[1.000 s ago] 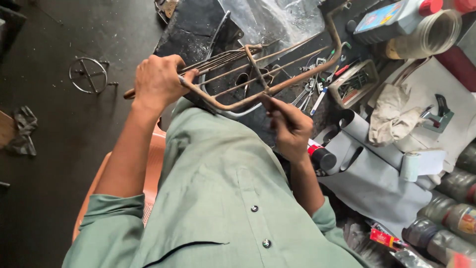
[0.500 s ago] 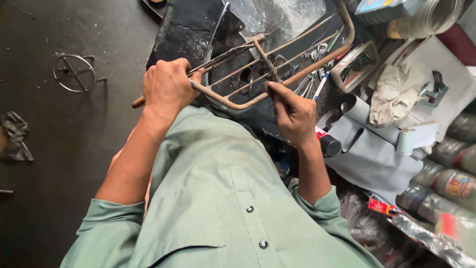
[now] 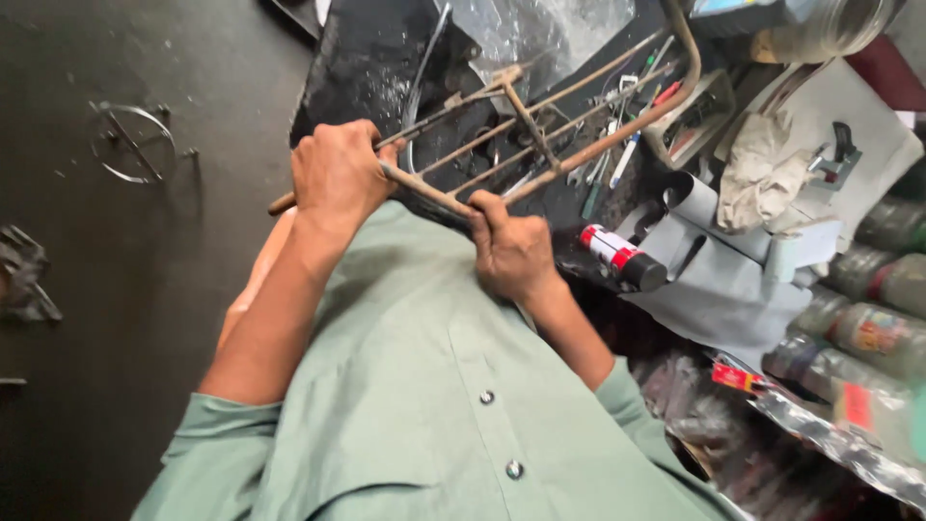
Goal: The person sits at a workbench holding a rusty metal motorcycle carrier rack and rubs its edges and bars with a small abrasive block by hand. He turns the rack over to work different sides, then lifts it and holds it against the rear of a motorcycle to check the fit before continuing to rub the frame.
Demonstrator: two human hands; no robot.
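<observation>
Near the middle of the view, both hands clamp a rusty metal rack (image 3: 540, 135), a frame of bent tube with thin rods running across it, held in the air above the green shirt (image 3: 415, 415). At about ten o'clock from centre the left hand (image 3: 338, 178) is a closed fist around one end of the tube and the rods there. The right hand (image 3: 511, 251), just past centre toward three o'clock, wraps its fingers round the tube's lower bar. From there the rack runs up toward one o'clock, over a dark workbench (image 3: 357, 68) littered with small tools.

Being welded steel, the rack should be stiff and fairly heavy for its size, rough with rust rather than slippery, so the thick outer tube looks the safer hold; the thin rods would likely flex and dig into the palm.

At three o'clock a red and white spray can (image 3: 622, 259) lies on grey sheeting (image 3: 723, 289), a crumpled rag (image 3: 762, 178) beyond it. On the floor at nine o'clock sits a wire ring (image 3: 130, 145).
</observation>
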